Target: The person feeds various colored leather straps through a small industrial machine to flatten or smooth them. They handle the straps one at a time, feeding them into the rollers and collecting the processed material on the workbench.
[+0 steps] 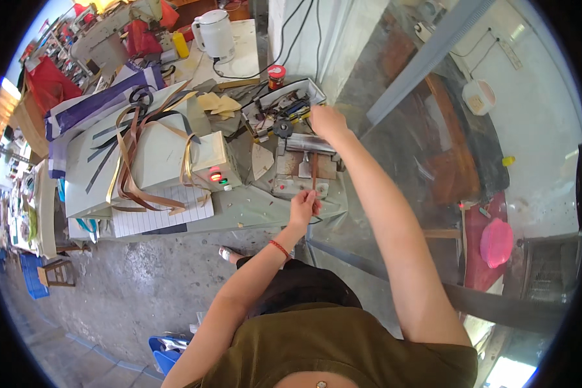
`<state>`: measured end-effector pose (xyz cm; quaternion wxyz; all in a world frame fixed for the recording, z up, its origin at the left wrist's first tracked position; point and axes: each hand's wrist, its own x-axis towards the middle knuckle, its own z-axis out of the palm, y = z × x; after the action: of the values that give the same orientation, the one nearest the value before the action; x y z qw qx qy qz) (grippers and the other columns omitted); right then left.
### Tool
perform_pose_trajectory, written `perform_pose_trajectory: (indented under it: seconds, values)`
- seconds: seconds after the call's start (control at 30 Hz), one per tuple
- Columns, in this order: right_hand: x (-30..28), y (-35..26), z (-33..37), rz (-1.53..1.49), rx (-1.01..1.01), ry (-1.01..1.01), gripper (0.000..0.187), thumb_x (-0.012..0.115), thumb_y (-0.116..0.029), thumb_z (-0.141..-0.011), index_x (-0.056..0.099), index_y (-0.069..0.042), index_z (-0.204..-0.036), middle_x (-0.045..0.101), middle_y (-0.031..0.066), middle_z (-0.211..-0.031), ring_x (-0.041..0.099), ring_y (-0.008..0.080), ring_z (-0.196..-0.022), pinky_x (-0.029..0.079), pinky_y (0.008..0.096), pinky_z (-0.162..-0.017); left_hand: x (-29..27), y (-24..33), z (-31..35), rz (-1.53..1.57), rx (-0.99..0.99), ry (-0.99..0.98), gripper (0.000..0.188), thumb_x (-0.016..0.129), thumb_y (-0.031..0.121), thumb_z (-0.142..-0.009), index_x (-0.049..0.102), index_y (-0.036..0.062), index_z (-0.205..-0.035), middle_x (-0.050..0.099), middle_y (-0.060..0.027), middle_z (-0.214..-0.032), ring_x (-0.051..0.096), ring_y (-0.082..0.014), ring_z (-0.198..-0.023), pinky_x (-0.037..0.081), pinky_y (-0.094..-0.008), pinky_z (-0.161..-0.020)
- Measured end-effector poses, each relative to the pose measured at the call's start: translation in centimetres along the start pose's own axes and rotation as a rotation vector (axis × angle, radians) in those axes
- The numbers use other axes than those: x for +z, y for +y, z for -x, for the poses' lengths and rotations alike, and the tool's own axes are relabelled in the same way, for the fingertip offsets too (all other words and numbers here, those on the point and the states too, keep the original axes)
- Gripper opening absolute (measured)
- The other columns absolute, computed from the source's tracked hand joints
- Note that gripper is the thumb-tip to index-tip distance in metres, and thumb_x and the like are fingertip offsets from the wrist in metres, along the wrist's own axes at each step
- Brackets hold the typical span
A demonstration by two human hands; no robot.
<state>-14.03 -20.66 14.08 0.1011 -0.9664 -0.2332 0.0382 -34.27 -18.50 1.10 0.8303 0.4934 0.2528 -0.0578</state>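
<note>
My left hand [304, 208], with a red bracelet at the wrist, is closed at the front edge of a small bench machine [291, 186]. Its fingers pinch a narrow brown strip [314, 171], which runs away from me across the machine's bed toward a metal roller-like bar [308, 143]. A flat metal piece [304, 167] lies beside the strip. Beyond the bar, at the machine's right, my right hand [330, 123] is curled in a fist. Whatever it grips is hidden. A black knob [282, 128] sits at the bar's left.
Behind the machine stands a tray [317, 90] of tools, with a red-lidded jar [276, 76] nearby. To the left, brown, gold and black strips [132, 152] drape over a pale box-shaped machine [207, 155] with lit buttons. A white kettle [215, 35] stands farther back.
</note>
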Motion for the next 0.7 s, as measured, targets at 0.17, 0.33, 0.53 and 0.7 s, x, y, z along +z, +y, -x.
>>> perform_pose_trajectory:
  seconds: [0.17, 0.33, 0.53, 0.7]
  values:
    - [8.1, 5.3, -6.9, 0.183, 0.037, -0.575, 0.022, 0.053, -0.012, -0.081, 0.067, -0.003, -0.095, 0.066, 0.0115, -0.104, 0.065, 0.0276, -0.091, 0.050, 0.0405, -0.075, -0.2, -0.4, 2.1, -0.074, -0.023, -0.020, 0.024, 0.045, 0.022, -0.097, 0.058, 0.0030, -0.094, 0.058, -0.0011, -0.065, 0.047, -0.0064, -0.048, 0.036, -0.0206, -0.045]
    - [5.2, 5.0, -7.3, -0.111, 0.284, -0.856, 0.015, 0.062, -0.020, -0.082, 0.069, -0.011, -0.091, 0.068, -0.0005, -0.093, 0.066, 0.0168, -0.082, 0.045, 0.0394, -0.069, -1.2, -1.1, 2.5, -0.029, -0.017, -0.021, 0.025, 0.045, 0.023, -0.097, 0.059, 0.0024, -0.096, 0.058, -0.0012, -0.064, 0.046, -0.0063, -0.047, 0.036, -0.0204, -0.045]
    - [5.1, 5.6, -7.7, -0.204, 0.300, -0.833, 0.011, 0.065, -0.019, -0.079, 0.069, -0.012, -0.086, 0.069, 0.0018, -0.091, 0.067, 0.0162, -0.077, 0.046, 0.0376, -0.062, -1.3, -1.7, 2.7, -0.040, 0.006, -0.025, 0.024, 0.045, 0.022, -0.097, 0.059, 0.0020, -0.097, 0.058, -0.0019, -0.064, 0.047, -0.0068, -0.047, 0.036, -0.0207, -0.045]
    - [4.0, 4.7, -7.5, -0.555, 0.360, -0.582, 0.011, 0.066, -0.010, -0.075, 0.059, -0.009, -0.083, 0.067, 0.0052, -0.081, 0.067, 0.0179, -0.069, 0.046, 0.0354, -0.056, -1.0, -2.1, 3.2, -0.045, -0.006, -0.037, 0.023, 0.046, 0.021, -0.097, 0.058, 0.0018, -0.095, 0.058, -0.0021, -0.064, 0.048, -0.0073, -0.047, 0.036, -0.0207, -0.045]
